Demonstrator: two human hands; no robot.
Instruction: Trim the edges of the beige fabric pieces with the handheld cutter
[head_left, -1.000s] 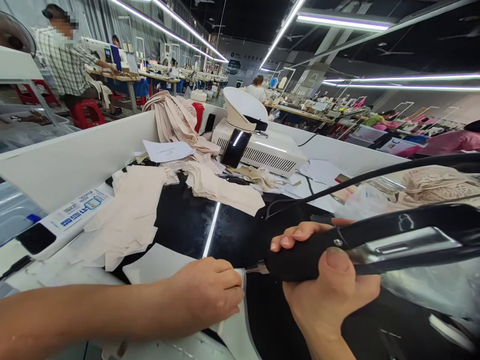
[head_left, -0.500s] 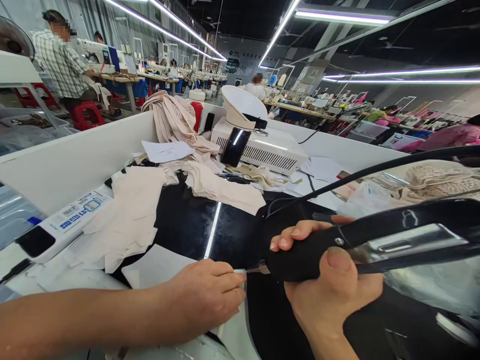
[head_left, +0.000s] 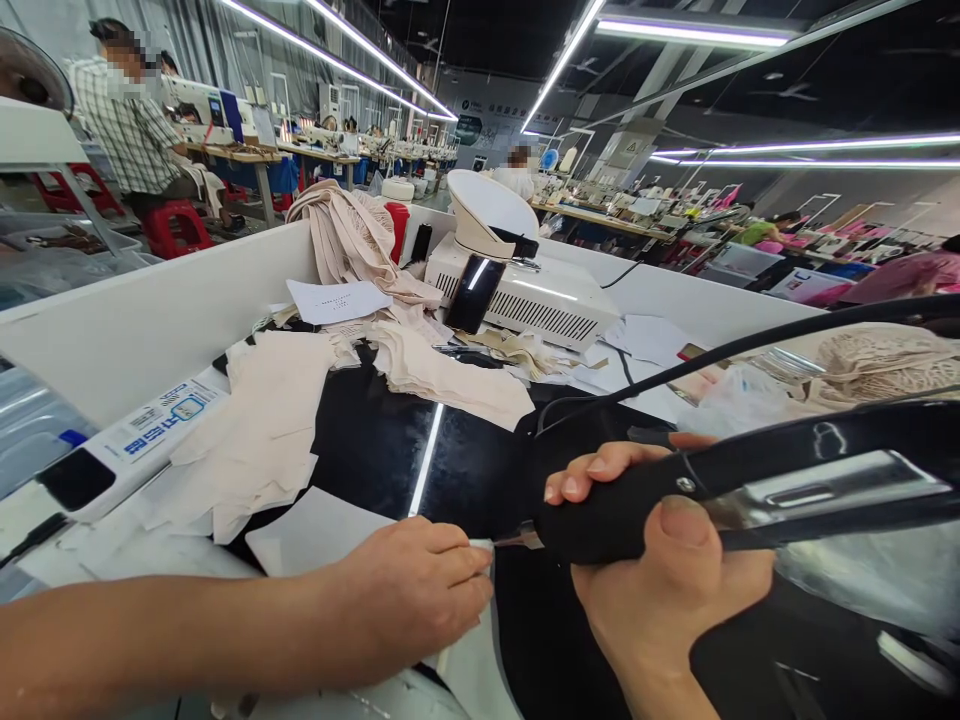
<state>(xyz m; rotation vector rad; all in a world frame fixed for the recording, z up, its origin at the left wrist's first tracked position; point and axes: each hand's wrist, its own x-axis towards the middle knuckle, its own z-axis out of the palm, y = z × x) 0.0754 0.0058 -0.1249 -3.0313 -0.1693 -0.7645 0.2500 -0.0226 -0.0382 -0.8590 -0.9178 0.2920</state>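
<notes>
My right hand (head_left: 667, 580) is wrapped around a black corded hand tool (head_left: 810, 465); a silver plate is set into its glossy body. Its narrow metal tip (head_left: 525, 537) points left, close to the fingers of my left hand (head_left: 416, 595). Those fingers are closed in a pinch on a small white piece (head_left: 481, 545), mostly hidden by the hand. I cannot tell whether the tip touches it. A white sheet (head_left: 315, 530) lies partly behind my left hand on the glossy black work surface (head_left: 375, 450).
Stacks of beige fabric pieces (head_left: 277, 390) lie left and at the back (head_left: 450, 375). A phone (head_left: 475, 295) leans on a white vented machine (head_left: 525, 300). The tool's black cable (head_left: 720, 345) arcs across the right. White partitions (head_left: 172, 290) border the table; a person (head_left: 124, 120) sits beyond.
The view has shifted very slightly. Both hands keep their grips, and the tool's tip stays beside my left fingers.
</notes>
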